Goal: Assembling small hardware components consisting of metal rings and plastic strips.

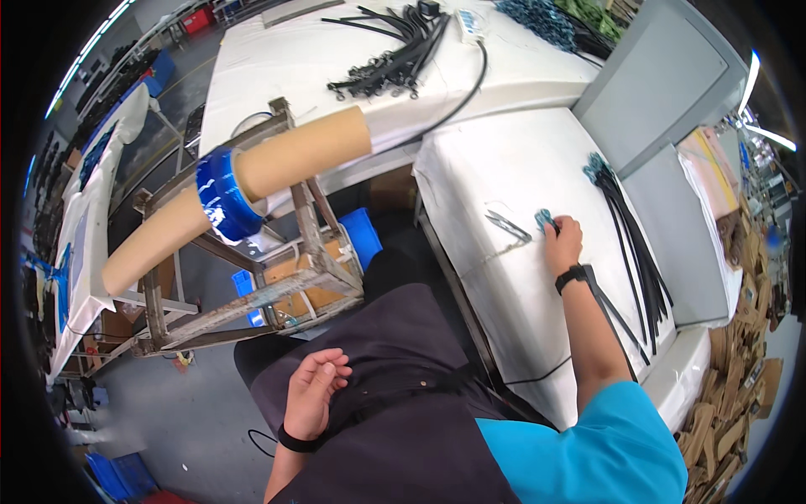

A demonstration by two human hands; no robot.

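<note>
Far left I see a cardboard tube [252, 181] lying tilted across a wooden frame [252, 286], with blue tape [220, 197] wound round its middle. Blue crates [357, 235] sit under and behind the frame.

My left hand [315, 391] rests palm-up on my dark apron [403, 378], fingers loosely curled, grip slack and holding nothing. Black band on that wrist.

Up top centre, on the far bench [277, 59], there's a heap of black straps [395, 55] and a white power strip [470, 23], with a black cable [470, 92] running down from it.

Right of centre is the near bench [504, 168], covered in white cloth. Small snips [507, 225] lie on it, just left of my right hand [564, 239]. That hand is fingers-down on the cloth, grip pinched on a small teal tag [546, 220] that sticks out at the fingertips. Black watch on that wrist.

Further right, a bundle of long black straps [634, 244] lies along the bench, with teal tags at the far end, near the hand but apart from it. A grey panel [655, 84] stands behind. Far right, cardboard scraps [739, 403] are piled on the floor.
</note>
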